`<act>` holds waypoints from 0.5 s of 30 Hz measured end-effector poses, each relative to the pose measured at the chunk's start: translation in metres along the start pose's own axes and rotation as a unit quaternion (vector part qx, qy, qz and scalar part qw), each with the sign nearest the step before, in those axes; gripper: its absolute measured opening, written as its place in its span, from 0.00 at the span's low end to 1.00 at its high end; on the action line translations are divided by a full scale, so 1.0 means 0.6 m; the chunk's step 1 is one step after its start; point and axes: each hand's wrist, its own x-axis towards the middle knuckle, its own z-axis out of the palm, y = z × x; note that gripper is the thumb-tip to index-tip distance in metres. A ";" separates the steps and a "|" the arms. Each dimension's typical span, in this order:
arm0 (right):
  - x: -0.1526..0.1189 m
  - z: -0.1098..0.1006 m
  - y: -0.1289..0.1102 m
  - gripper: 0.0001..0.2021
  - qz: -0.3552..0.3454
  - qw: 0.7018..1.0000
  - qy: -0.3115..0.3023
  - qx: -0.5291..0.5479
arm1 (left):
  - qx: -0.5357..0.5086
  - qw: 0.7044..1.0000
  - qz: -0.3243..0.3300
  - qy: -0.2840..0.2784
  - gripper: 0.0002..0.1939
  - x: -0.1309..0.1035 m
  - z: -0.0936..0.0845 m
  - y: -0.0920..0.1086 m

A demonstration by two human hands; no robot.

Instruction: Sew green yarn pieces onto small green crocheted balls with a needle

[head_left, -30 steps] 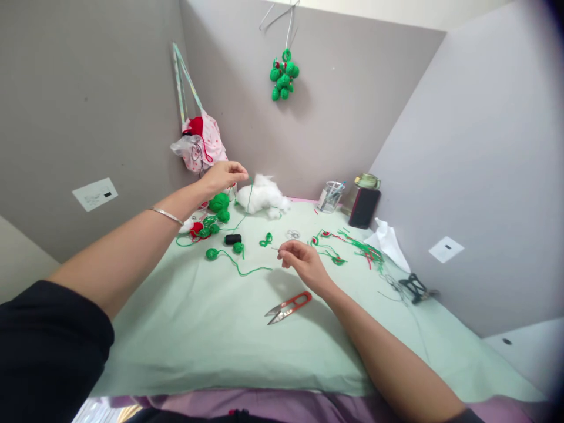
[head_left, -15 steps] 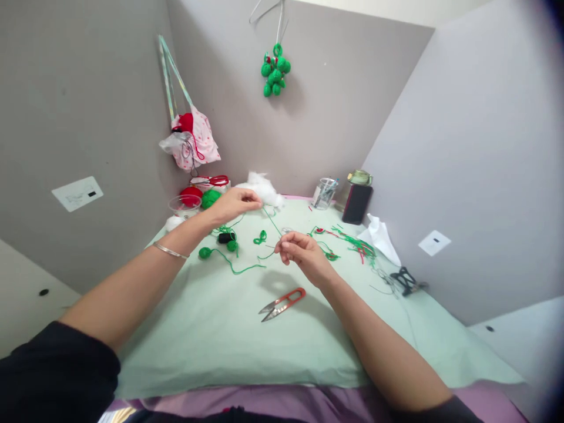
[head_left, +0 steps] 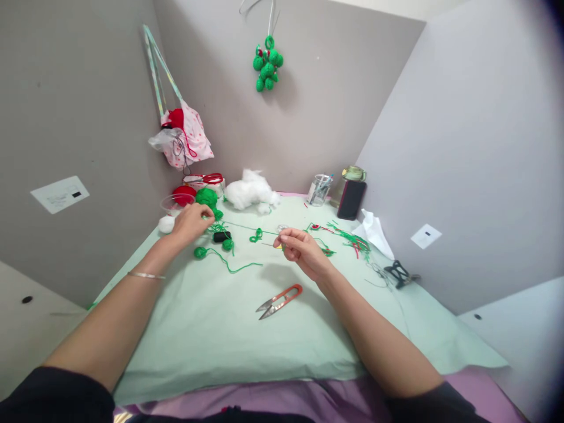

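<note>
My left hand point(head_left: 192, 223) is closed in a pinch on green yarn point(head_left: 247, 227), beside a green yarn ball point(head_left: 207, 198). The strand runs taut across to my right hand point(head_left: 304, 251). Those fingers are closed on the yarn and on a thin crochet hook point(head_left: 267, 244); its metal shaft points left and a bit of yellow shows at the fingertips. Behind the strand lies a small green crocheted loop point(head_left: 256, 236). Orange-handled thread snips point(head_left: 280, 301) rest on the cloth below my right hand, blades apart.
Stuffing point(head_left: 250, 191), a black spool point(head_left: 221, 237) and small green balls point(head_left: 200, 252) lie left. Right are yarn scraps point(head_left: 355, 242), a pen cup point(head_left: 320, 190), a phone point(head_left: 351, 200) and a black clip-like object point(head_left: 399, 274). Partition walls point(head_left: 308, 111) enclose the table.
My left hand has moved left and down, away from the stuffing, and the strand between my hands is longer and flatter. My right hand has barely moved. The view has shifted slightly.
</note>
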 end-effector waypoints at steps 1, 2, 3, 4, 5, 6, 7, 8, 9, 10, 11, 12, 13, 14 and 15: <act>0.000 0.001 0.001 0.10 0.002 1.000 -0.003 -0.006 | 0.023 0.999 0.028 -0.005 0.06 -0.012 0.003 0.020; -0.001 0.002 0.001 0.10 0.004 1.000 -0.008 -0.011 | 0.005 0.998 0.060 -0.015 0.08 -0.026 0.008 0.044; -0.002 0.003 0.002 0.10 0.007 1.000 -0.016 -0.015 | -0.049 0.995 0.081 -0.031 0.09 -0.041 0.015 0.072; -0.004 0.005 0.001 0.10 0.010 0.999 -0.026 -0.018 | -0.128 0.987 0.083 -0.055 0.10 -0.056 0.023 0.100; -0.006 0.007 0.000 0.10 0.011 0.999 -0.040 -0.020 | -0.214 0.970 0.068 -0.091 0.13 -0.070 0.032 0.126; -0.008 0.009 -0.001 0.10 0.011 0.998 -0.054 -0.021 | -0.285 0.948 0.053 -0.131 0.16 -0.084 0.043 0.149; -0.010 0.010 -0.003 0.09 0.010 0.997 -0.067 -0.021 | -0.341 0.922 0.047 -0.174 0.19 -0.096 0.054 0.166; -0.013 0.011 -0.005 0.09 0.008 0.997 -0.077 -0.020 | -0.382 0.899 0.042 -0.212 0.22 -0.106 0.064 0.178; -0.014 0.012 -0.006 0.09 0.005 0.996 -0.083 -0.018 | -0.404 0.881 0.041 -0.243 0.25 -0.115 0.073 0.185; -0.016 0.012 -0.008 0.09 0.003 0.996 -0.086 -0.016 | -0.413 0.871 0.038 -0.263 0.27 -0.121 0.081 0.187; -0.017 0.012 -0.008 0.09 0.000 0.996 -0.085 -0.017 | -0.406 0.873 0.038 -0.268 0.28 -0.126 0.087 0.186; -0.017 0.012 -0.008 0.09 -0.001 0.997 -0.081 -0.019 | -0.387 0.886 0.040 -0.252 0.28 -0.130 0.091 0.183; -0.017 0.013 -0.007 0.09 -0.003 0.997 -0.075 -0.025 | -0.363 0.904 0.044 -0.222 0.27 -0.133 0.094 0.180; -0.016 0.014 -0.004 0.09 -0.006 0.997 -0.069 -0.034 | -0.339 0.921 0.049 -0.185 0.25 -0.137 0.097 0.177; -0.015 0.016 -0.001 0.09 -0.010 0.997 -0.064 -0.044 | -0.323 0.933 0.054 -0.151 0.23 -0.139 0.098 0.175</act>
